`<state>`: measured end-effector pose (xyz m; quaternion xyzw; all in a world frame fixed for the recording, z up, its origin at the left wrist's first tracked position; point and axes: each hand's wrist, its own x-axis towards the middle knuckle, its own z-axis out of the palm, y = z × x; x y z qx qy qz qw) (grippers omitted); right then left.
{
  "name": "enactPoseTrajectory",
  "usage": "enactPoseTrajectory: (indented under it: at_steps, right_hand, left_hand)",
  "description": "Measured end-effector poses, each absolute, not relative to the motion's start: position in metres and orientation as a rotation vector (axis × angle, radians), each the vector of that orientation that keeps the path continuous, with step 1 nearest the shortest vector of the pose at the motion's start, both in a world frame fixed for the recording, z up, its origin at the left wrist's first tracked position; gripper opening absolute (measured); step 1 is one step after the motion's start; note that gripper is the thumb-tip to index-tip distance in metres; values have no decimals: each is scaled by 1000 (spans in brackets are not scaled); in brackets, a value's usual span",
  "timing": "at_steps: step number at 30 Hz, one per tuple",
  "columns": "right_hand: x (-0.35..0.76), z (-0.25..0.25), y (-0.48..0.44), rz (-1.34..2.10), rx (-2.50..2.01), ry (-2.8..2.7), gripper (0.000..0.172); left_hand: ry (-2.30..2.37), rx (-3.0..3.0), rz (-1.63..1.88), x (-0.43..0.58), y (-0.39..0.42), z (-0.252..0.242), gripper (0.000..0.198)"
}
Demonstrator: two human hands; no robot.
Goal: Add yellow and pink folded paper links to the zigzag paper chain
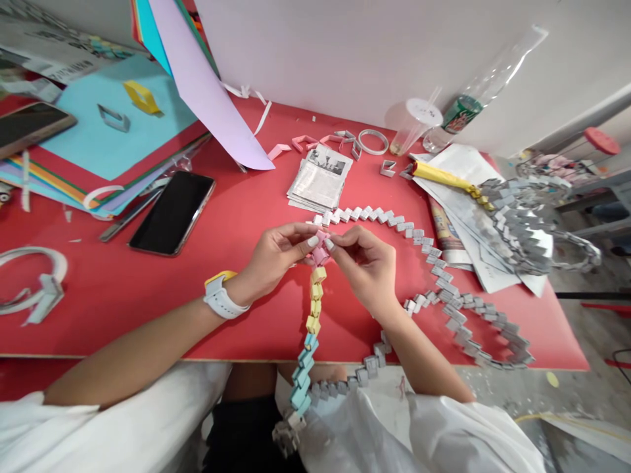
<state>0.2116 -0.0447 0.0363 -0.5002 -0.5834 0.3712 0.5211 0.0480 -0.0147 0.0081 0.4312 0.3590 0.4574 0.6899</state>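
Across the red table are 2 phones: 1 on the bare top, 1 at the far left by the paper sheets. On the top blue sheet sit 2 folded strips, 1 yellow and 1 grey. Near the wall are some pink strips, 1 white ring, 1 stack of newsprint and, farther right, 1 yellow roll. 1 white coil lies at the left edge.

There are 2 containers, side by side: 1 clear bottle with a green label, tilted in view, and 1 lidded cup with a straw. I cannot tell what either holds.

Both hands meet over the table's front half. The left hand, with 1 watch at its wrist, pinches the chain at its pink end between thumb and fingers. The right hand pinches the same end, fingers curled. Below them the chain runs through 4 yellow links, then blue, down past the table edge. Grey links curve around the right hand; whether all of them join the chain I cannot tell.
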Motion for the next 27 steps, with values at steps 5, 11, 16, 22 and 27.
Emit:
enactPoseTrajectory:
  at_steps: [5,11,16,22,27]
  right_hand:
    - [214,33,-42,933,-1187,-1400,12]
    - [215,29,-37,951,-1171,-1436,12]
    - [222,30,-33,1163,-1196,-1351,3]
    - [230,36,-29,1378,-1175,-1303,34]
    - [230,35,-27,1454,-1150,-1278,41]
  left_hand:
    - [969,1111,1111,49,-19,10,29]
    - [1007,1259,1188,51,-19,11,27]
    - [913,1488,1190,46,-15,4,24]
    - [848,1849,1175,38,-12,3,24]
    - [915,1753,1114,38,-14,8,25]
